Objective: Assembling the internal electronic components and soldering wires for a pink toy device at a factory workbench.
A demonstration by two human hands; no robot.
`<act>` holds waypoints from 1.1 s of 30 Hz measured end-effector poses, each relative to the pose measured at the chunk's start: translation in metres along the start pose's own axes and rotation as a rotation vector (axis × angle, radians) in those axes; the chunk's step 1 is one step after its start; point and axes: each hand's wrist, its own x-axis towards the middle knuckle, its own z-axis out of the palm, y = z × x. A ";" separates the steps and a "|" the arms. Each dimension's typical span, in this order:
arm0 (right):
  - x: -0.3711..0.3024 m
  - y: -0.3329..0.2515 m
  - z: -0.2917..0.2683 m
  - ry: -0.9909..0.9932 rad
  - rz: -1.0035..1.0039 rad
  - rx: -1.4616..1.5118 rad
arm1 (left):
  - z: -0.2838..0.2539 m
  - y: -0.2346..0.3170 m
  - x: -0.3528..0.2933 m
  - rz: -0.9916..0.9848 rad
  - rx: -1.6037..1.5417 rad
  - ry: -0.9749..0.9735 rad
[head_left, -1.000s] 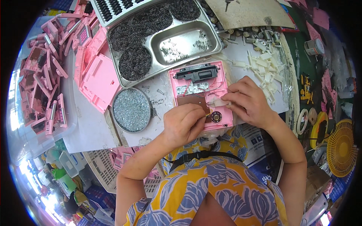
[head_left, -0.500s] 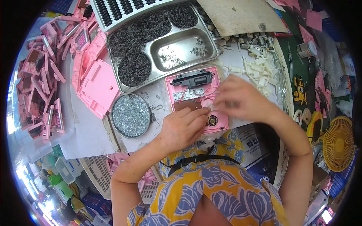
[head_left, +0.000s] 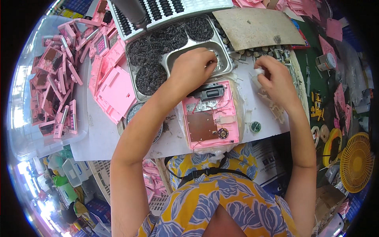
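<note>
At your far left a clear bin (head_left: 79, 134) holds a heap of pink housings (head_left: 51, 91); beside it loose pink shells (head_left: 114, 93) lie on the white table (head_left: 98, 134); next comes the steel sectioned tray (head_left: 227, 65), dark small parts piled in its outer wells. Your left hand (head_left: 193, 69) reaches into the tray's shiny middle well, fingers curled together over the small bright pieces there; whether they pinch one I cannot tell. Just below it, right in front of you at the table's near edge, lies the open pink case (head_left: 211, 114); it is rectangular, face up, with a black block at its top, a brown board in the middle, thin red wires and a small round speaker at the lower right. Your right hand (head_left: 278, 79) hovers right of the case, fingertips closed on a small white piece (head_left: 258, 71).
</note>
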 end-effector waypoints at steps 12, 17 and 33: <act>-0.059 0.013 -0.022 0.156 0.275 0.610 | 0.036 0.006 0.036 -0.193 0.205 -0.149; -0.054 -0.006 -0.012 0.130 0.133 0.532 | 0.002 0.008 0.013 -0.162 -0.179 0.090; -0.054 -0.079 0.013 -0.023 -0.412 0.284 | -0.032 0.058 -0.119 -0.492 -1.303 -0.133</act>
